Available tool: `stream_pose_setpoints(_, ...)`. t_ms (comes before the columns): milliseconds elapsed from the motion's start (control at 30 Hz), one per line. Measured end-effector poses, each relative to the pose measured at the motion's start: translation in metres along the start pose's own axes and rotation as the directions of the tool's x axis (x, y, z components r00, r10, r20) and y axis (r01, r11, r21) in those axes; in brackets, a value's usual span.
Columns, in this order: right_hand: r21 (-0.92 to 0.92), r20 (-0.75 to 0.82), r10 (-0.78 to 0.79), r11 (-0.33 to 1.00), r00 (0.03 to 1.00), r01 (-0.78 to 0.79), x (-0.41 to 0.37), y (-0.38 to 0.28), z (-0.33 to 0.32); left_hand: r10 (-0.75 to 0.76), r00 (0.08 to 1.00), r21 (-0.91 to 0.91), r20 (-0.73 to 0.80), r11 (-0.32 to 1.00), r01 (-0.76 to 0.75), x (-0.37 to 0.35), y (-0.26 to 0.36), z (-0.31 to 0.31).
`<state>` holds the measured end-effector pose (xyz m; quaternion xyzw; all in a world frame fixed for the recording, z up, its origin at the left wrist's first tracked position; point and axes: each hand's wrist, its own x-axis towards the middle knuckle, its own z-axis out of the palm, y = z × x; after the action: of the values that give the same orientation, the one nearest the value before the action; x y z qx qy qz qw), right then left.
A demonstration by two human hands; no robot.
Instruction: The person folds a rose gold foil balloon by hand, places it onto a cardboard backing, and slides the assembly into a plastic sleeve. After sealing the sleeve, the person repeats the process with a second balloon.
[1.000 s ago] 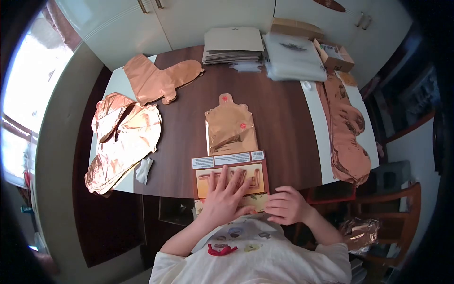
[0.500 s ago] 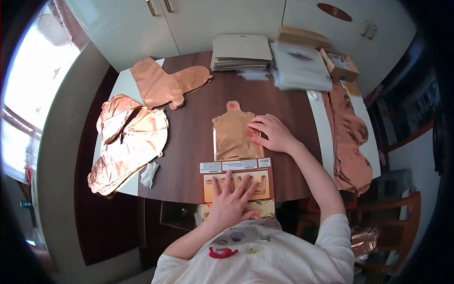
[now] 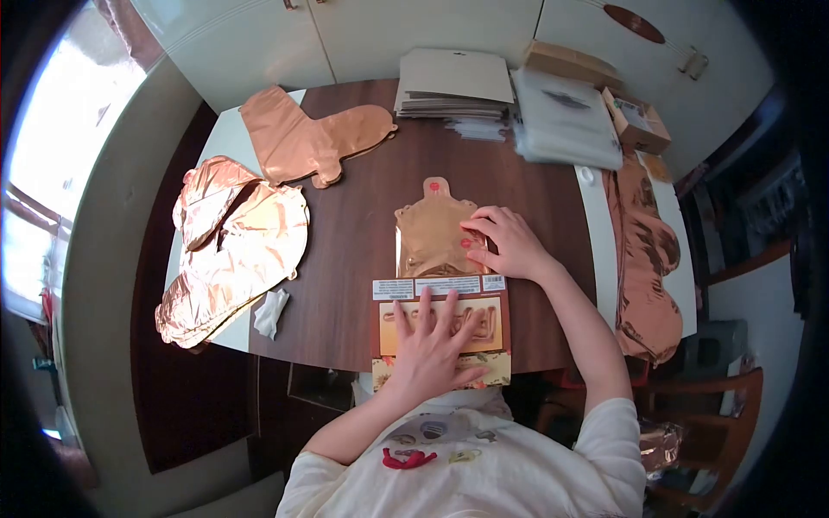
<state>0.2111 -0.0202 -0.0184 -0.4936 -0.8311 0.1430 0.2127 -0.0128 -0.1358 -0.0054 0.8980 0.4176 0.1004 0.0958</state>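
My left hand [image 3: 432, 348] lies flat with fingers spread on a printed card [image 3: 503, 335] at the table's front edge. The card shows pictures of gold shapes and has white labels along its top. Its upper edge lies over the lower end of a folded rose-gold foil balloon [image 3: 432, 233], which has a tab with a red mark at the top. My right hand [image 3: 509, 244] rests at the balloon's right edge, thumb and fingers apart, near a second red mark. The fingertips touch the foil there.
Rose-gold foil balloons lie flat at the back left [image 3: 315, 142], front left [image 3: 250, 250] and right [image 3: 643, 259]. A crumpled white tissue [image 3: 271, 312] is at the left. Along the back stand stacked cards [image 3: 455, 79], clear plastic bags [image 3: 566, 121] and a small open box [image 3: 637, 121].
The view has shifted slightly, so the card and balloon appear a little higher and to the right. Both hands keep nearly the same places on them.
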Motion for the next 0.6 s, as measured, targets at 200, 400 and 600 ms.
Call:
stream_pose_setpoints(200,-0.152,-0.057,-0.158,0.977,0.986,0.148,0.009,-0.021,0.001,-0.008,1.0,0.027,0.026,1.0,0.007,0.003,0.0,0.002)
stream_pose_setpoints(400,-0.075,-0.024,-0.434,0.899,0.9,0.432,0.018,-0.082,0.043,-0.007,0.998,0.037,0.068,0.999,0.004,0.0,-0.001,0.006)
stream_pose_setpoints(600,-0.166,-0.056,-0.352,0.926,0.934,0.339,0.027,-0.088,0.048,0.006,0.999,0.027,0.045,1.0,-0.007,0.001,-0.003,0.009)
